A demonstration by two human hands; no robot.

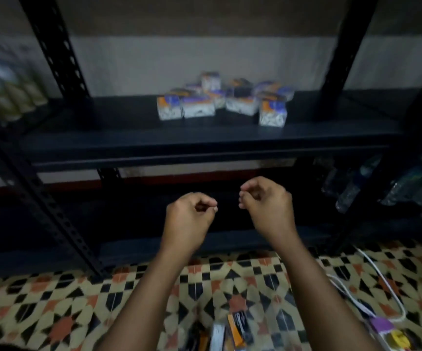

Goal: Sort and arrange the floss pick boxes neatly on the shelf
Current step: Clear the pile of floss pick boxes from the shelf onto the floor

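Item 1, far left of the left grip: blurred packaged goods (7, 97) on a neighbouring shelf; contents not legible.

Item 2, left grip (191, 216): fingers loosely curled, thumb near the forefinger, nothing held. It hangs in the air below the shelf's front edge.

Item 3, above and beyond both grips: floss pick boxes (223, 98), a loose cluster of about ten on the dark shelf (103, 138), set toward its back. They face different ways; some stand, some seem to lie flat, several touch. The frame is blurred, so printing cannot be read.

Item 4, right grip (265, 201): fingers likewise curled inward, empty, just beside the left grip and slightly higher.

Item 5, right of the right grip: clear plastic bottles (351, 188) on a lower level. Below it, a white cable (382, 282) on the patterned floor (53, 312).

Step in hand, by judgement: the start of sorting; boxes unsorted, neither grip in contact.

Next move calls for: both grips to rise and reach forward over the shelf edge, uncurl, and take the nearest front boxes, then turn them to one facing in a row.
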